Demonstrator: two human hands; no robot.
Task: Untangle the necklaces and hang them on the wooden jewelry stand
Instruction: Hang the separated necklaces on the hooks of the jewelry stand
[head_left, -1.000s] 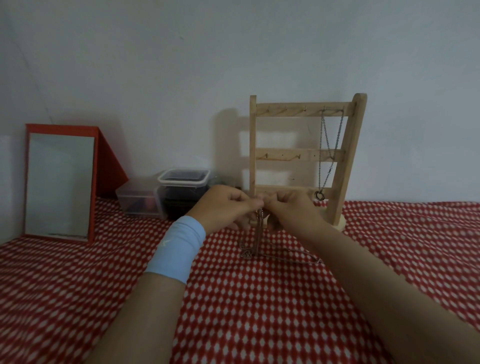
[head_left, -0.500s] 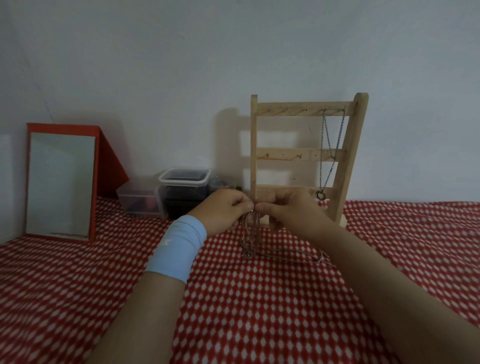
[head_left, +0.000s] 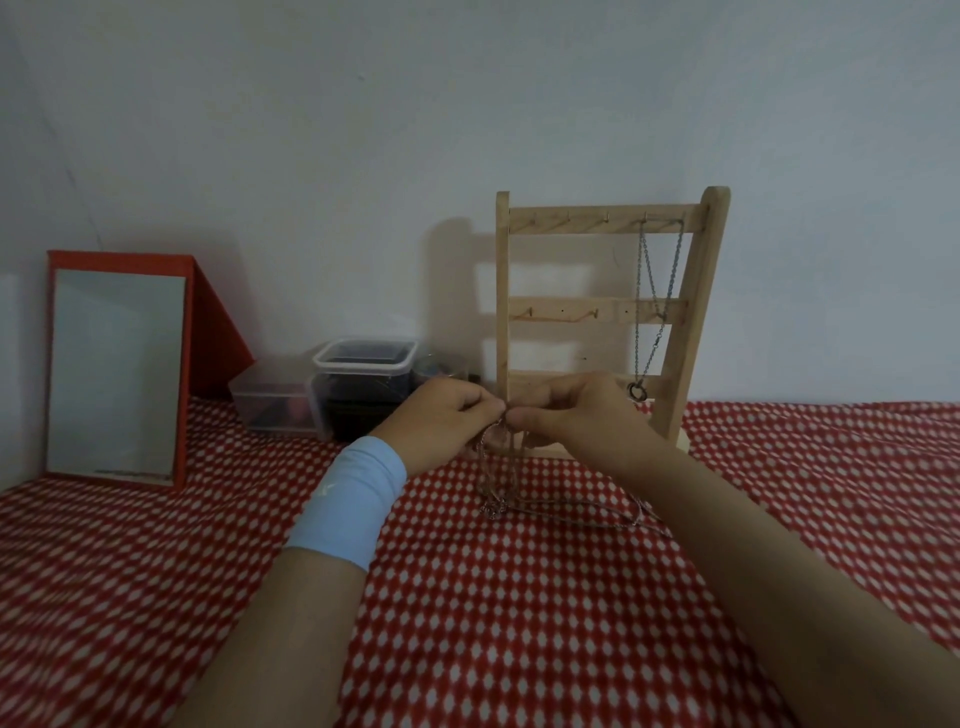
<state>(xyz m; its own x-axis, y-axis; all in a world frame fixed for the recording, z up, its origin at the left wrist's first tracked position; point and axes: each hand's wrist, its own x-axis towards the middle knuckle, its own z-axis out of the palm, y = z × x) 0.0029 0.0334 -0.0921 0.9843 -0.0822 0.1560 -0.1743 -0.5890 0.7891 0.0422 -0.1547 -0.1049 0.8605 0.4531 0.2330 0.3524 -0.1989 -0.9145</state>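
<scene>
1. Red-and-white checked cloth (head_left: 519, 623) is spread over the whole surface.
2. Wooden jewelry stand (head_left: 691, 322) is set upright at the back by the wall; one silver chain (head_left: 645, 291) is hung from its top rail, right side.
3. Red-framed mirror (head_left: 117, 369) and clear plastic boxes (head_left: 358, 384) are placed to the left.
4. Left hand (head_left: 441, 421), blue wristband (head_left: 348, 504) worn: fingertips pinched together on the tangled necklaces (head_left: 498, 467).
5. Right hand (head_left: 576, 410): thumb and fingers pinched shut on the same tangle, touching the left fingertips.
6. Tangle is held just in front of the stand base; strands are draped down onto the cloth.
</scene>
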